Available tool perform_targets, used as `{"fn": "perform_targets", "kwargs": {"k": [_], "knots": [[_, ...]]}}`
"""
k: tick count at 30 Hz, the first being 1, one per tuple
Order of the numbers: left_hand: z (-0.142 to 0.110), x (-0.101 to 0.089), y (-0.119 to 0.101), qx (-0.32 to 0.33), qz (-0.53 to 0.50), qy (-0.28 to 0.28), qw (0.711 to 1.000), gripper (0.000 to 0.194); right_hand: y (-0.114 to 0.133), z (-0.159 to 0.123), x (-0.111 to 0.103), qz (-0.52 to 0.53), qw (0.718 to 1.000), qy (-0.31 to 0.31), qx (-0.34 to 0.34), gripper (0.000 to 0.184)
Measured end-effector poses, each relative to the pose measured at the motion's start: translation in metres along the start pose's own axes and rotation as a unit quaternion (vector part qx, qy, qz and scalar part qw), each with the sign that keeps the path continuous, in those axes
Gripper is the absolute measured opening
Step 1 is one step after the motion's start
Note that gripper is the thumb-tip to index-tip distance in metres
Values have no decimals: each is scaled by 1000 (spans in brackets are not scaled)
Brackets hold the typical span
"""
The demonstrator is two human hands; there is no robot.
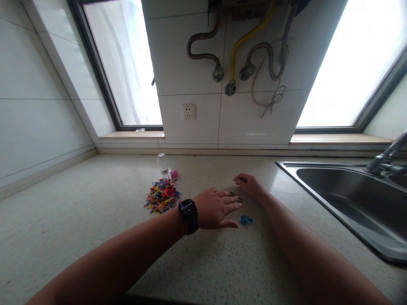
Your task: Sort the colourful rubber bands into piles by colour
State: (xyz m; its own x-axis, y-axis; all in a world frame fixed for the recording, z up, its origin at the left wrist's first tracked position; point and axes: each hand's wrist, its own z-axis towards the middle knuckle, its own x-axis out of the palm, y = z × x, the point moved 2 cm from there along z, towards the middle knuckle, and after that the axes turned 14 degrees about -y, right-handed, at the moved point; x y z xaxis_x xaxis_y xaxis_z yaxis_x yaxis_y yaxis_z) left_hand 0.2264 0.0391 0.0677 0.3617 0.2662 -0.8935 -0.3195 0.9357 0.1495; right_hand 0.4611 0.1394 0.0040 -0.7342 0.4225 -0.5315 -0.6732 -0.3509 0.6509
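Observation:
My left hand [219, 208], with a black watch [188, 215] on its wrist, lies palm down over the counter with its fingers stretched out. At its fingertips are a few dark rubber bands [239, 199]. Just beyond its thumb sits a small clump of blue rubber bands [246, 220]. Farther back, my right hand [249, 185] rests on the counter, fingers curled in; something small and dark shows among them, too small to make out. A heap of multicoloured rubber bands [163, 195] lies left of my left hand.
Behind the heap are a clear plastic bottle [162, 164] and a pink round object [174, 174]. A steel sink [337, 199] with a tap [383, 161] is set into the counter at right. Pipes [235, 55] and a wall socket [189, 112] are on the tiled back wall.

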Motion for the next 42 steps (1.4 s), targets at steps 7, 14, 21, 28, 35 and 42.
{"fn": "perform_targets", "kwargs": {"k": [7,14,21,28,35,42], "knots": [[-15,-25,-23,24,-59,-52,997,60,-2,0,1,6,1000,7,-1,28],[-62,-29,-57,8,-132,-89,987,42,12,-5,-8,-30,993,110,25,32],[-80,-3,-78,70,-148,-79,983,33,20,-15,-23,-36,965,259,33,26],[-77,-7,-76,57,-162,-81,982,30,22,-19,-25,-45,959,278,15,23],[-79,-5,-76,56,-166,-88,981,26,19,-22,-18,-49,978,203,17,22],[-79,-4,-76,57,-162,-93,981,24,19,-17,-14,2,993,119,11,25]]}}
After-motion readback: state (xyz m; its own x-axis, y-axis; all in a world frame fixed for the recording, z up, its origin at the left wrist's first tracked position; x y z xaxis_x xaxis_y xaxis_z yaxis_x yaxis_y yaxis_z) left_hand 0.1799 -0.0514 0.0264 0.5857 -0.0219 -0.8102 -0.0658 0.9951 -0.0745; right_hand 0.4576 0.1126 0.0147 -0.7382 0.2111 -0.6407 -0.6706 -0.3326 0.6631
